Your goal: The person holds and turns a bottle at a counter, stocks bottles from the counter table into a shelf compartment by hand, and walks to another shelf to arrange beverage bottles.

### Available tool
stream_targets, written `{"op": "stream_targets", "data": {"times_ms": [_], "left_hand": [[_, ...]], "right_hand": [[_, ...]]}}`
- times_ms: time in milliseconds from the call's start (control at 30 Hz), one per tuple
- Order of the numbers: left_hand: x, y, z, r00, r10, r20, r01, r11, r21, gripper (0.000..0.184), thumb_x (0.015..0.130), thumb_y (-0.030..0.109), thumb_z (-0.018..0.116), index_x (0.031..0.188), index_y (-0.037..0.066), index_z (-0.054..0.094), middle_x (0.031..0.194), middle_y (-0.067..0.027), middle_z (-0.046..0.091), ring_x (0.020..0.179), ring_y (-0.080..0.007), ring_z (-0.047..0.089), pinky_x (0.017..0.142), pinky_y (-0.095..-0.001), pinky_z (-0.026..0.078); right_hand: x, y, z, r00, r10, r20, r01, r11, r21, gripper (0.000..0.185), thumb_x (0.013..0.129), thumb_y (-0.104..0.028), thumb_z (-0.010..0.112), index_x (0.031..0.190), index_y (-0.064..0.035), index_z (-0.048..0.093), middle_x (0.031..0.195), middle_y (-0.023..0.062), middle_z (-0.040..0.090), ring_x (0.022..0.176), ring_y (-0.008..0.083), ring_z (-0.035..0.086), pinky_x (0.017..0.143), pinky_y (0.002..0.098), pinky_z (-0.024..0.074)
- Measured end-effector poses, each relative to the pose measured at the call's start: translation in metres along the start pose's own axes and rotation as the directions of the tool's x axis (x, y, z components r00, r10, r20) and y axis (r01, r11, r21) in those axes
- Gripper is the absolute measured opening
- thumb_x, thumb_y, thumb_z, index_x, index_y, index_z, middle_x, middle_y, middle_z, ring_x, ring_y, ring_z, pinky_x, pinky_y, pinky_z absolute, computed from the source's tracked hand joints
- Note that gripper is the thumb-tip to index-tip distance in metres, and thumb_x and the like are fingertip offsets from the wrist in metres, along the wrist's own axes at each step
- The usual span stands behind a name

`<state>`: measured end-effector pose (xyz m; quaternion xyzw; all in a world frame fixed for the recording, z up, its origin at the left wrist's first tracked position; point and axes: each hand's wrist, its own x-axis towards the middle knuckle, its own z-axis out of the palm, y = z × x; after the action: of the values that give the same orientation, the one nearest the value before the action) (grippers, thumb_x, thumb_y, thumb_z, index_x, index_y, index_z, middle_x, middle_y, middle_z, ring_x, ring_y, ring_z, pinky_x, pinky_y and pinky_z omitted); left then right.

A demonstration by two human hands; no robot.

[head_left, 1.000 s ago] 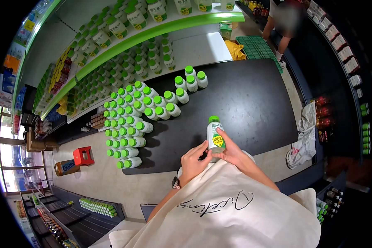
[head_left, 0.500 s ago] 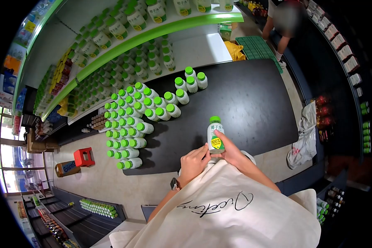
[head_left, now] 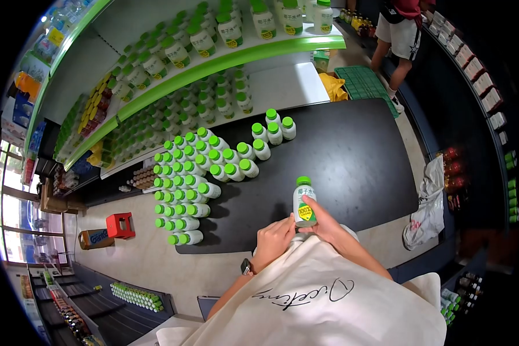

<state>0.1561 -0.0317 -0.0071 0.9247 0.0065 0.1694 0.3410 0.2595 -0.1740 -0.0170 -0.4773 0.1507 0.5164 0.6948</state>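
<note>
A coconut water bottle (head_left: 303,190) with a green cap and a white, green and yellow label is held upright before my apron, near the table edge. My right hand (head_left: 322,219) is closed around its right side, thumb across the label. My left hand (head_left: 275,237) has its bent fingers together at the lower left of the bottle, fingertips against it; their far ends are partly hidden. Many matching bottles (head_left: 193,181) stand grouped on the left of the black table (head_left: 352,155), and several more (head_left: 274,134) stand toward its back edge.
Shelves with a green edge (head_left: 230,49) carry rows of similar bottles behind the table. A person in shorts (head_left: 398,40) stands beyond, beside a green crate (head_left: 363,83). A red stool (head_left: 120,225) is on the left floor; plastic bags (head_left: 425,202) hang at right.
My view has tilted up slightly, so the scene sits lower in it. The bottle stays in my hands with nearly the same hold. More of the person at the back shows.
</note>
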Motion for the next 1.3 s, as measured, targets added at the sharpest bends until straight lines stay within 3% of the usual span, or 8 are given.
{"op": "stream_targets", "data": {"times_ms": [600, 1000, 1300], "left_hand": [[0.003, 0.002, 0.011, 0.999, -0.038, 0.024, 0.038, 0.999, -0.03, 0.024, 0.082, 0.011, 0.067, 0.106, 0.005, 0.069, 0.091, -0.0111, 0.071, 0.076, -0.0249, 0.069, 0.064, -0.0327, 0.055], [-0.003, -0.004, 0.011, 1.0, -0.01, -0.019, 0.009, 0.999, -0.05, 0.024, 0.081, 0.012, 0.069, 0.104, 0.005, 0.069, 0.085, -0.0105, 0.07, 0.07, -0.0243, 0.068, 0.06, -0.0327, 0.054], [-0.005, -0.004, 0.008, 0.998, -0.043, -0.05, 0.04, 0.997, -0.069, 0.024, 0.077, 0.007, 0.07, 0.101, 0.004, 0.071, 0.082, -0.011, 0.07, 0.065, -0.0237, 0.067, 0.057, -0.0313, 0.053]], "right_hand": [[-0.005, -0.003, -0.013, 1.0, 0.014, -0.026, -0.012, 0.997, 0.071, 0.051, 0.087, -0.054, 0.059, 0.115, -0.0113, 0.054, 0.096, 0.0033, 0.065, 0.083, 0.0142, 0.066, 0.065, 0.0307, 0.0566], [-0.004, -0.001, -0.009, 1.0, -0.007, 0.0, 0.007, 0.999, 0.042, 0.052, 0.088, -0.053, 0.058, 0.12, -0.0123, 0.051, 0.098, 0.0034, 0.064, 0.085, 0.0131, 0.065, 0.064, 0.0296, 0.0562], [-0.005, -0.009, 0.004, 0.998, -0.065, -0.019, 0.063, 0.993, -0.095, 0.052, 0.088, -0.051, 0.058, 0.123, -0.0127, 0.049, 0.098, 0.0028, 0.064, 0.084, 0.0132, 0.065, 0.061, 0.0289, 0.0539]]}}
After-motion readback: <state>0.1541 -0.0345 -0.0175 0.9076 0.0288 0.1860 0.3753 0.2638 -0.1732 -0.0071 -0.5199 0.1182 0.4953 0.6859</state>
